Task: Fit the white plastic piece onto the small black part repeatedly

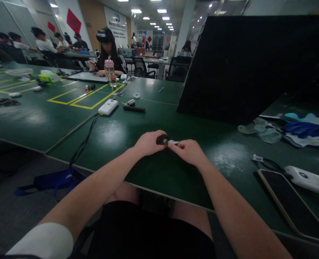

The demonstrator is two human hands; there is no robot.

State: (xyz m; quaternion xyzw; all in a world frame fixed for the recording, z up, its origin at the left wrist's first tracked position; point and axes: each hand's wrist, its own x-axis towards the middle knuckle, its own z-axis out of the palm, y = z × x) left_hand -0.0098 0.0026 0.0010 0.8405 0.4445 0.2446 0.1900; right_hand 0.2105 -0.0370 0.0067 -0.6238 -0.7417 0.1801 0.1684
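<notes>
My left hand [148, 142] rests on the green table [138, 129] with its fingers curled round a small dark object [162, 139]. My right hand [189, 151] sits just to the right of it, its fingertips pinched on a small white piece [173, 142] that meets the dark object's end. Both hands lie near the table's front edge, almost touching each other. What the two small parts are is too small to make out.
A white power bank [108, 107] with a black cable lies further back left, beside a dark bar [134, 108]. A large black board [254, 64] stands at the right. A phone [289, 198], another white device [308, 180] and blue gloves [305, 129] lie right. People sit at tables behind.
</notes>
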